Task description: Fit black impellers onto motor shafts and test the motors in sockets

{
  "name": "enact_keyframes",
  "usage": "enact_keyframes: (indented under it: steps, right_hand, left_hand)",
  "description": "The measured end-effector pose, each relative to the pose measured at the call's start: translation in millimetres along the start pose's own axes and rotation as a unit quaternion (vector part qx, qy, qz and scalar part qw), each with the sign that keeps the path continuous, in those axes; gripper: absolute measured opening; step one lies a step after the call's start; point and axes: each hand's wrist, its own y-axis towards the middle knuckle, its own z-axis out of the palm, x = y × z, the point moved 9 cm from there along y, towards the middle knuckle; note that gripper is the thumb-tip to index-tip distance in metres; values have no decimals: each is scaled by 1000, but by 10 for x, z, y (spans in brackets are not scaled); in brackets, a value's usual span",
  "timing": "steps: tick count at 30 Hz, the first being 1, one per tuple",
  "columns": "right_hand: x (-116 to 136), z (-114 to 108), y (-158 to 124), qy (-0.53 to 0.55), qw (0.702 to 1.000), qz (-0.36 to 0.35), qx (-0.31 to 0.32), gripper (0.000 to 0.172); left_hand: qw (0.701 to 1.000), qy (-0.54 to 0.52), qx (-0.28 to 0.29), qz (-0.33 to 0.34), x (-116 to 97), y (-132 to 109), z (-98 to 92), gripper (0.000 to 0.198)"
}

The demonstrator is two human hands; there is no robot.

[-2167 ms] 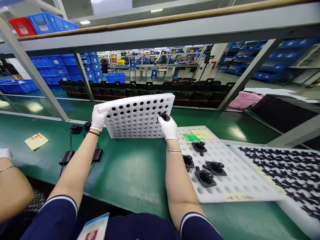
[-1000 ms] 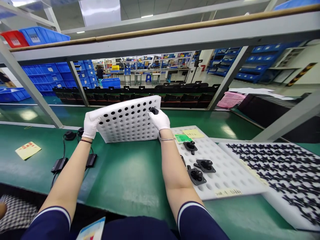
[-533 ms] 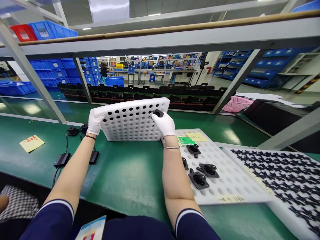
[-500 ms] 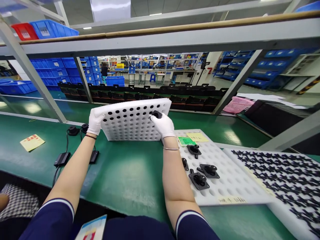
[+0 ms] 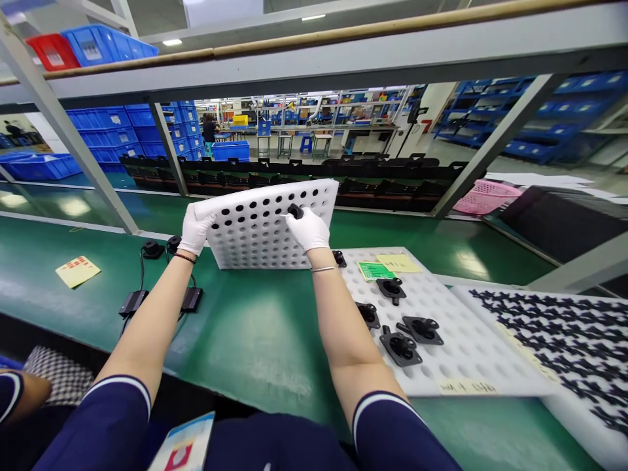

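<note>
A white foam tray (image 5: 255, 245) with rows of round holes is tilted up on its edge over the green bench. My gloved left hand (image 5: 197, 229) grips its upper left corner. At the tray's face, my gloved right hand (image 5: 309, 229) pinches a small black part (image 5: 295, 210) at the second row of holes; its far side is hidden. Several holes in the upper rows look black, while the lower ones are white. Right of my forearm lies a second white foam tray (image 5: 471, 356), bearing several black square-flanged parts (image 5: 402, 347) with stub pipes.
Another foam tray (image 5: 572, 405) full of black star-like parts lies at the far right. Black cabled devices (image 5: 133, 303) and a yellow note (image 5: 77, 271) sit on the left. Behind stand a row of black holders (image 5: 275, 175), a pink basket (image 5: 485, 196) and a shelf post (image 5: 495, 144).
My right hand has shifted left along the tilted tray with the black part. The left hand keeps its corner grip. The view has turned slightly, and another person's sleeve shows at lower left.
</note>
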Motion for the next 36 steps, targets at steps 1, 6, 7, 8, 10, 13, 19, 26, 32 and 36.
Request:
enact_keyframes:
  steps: [1, 6, 7, 8, 10, 13, 19, 26, 32, 36]
  right_hand:
    - [28, 16, -9, 0, 1000, -2, 1, 37]
    - [171, 138, -45, -2, 1000, -21, 17, 35]
    - [192, 158, -42, -4, 1000, -22, 18, 34]
    - [207, 173, -40, -6, 1000, -21, 19, 34]
    - [231, 199, -53, -9, 1000, -21, 18, 35]
    - [275, 267, -95, -10, 999, -24, 26, 36]
    - [416, 399, -124, -7, 999, -37, 35, 36]
    - [626, 521, -218, -12, 997, -63, 53, 34]
    - [718, 632, -260, -18, 995, -70, 64, 34]
    - [835, 753, -301, -14, 993, -85, 77, 34]
  left_hand:
    - [1000, 5, 2, -2, 0, 0, 2, 73]
    - [1000, -8, 15, -9, 8, -18, 33, 70]
    - [1000, -6, 15, -7, 5, -22, 33, 69]
    - [1000, -2, 15, -5, 4, -26, 33, 68]
    - [1000, 5, 13, -8, 11, -29, 34, 67]
    - [1000, 5, 0, -18, 24, -37, 30, 65]
    - [1000, 9, -5, -24, 19, -57, 47, 60]
    - [999, -11, 4, -48, 71, -51, 83, 53]
    - [998, 5, -16, -58, 62, -50, 74, 50]
    - [998, -5, -17, -61, 43, -48, 79, 48]
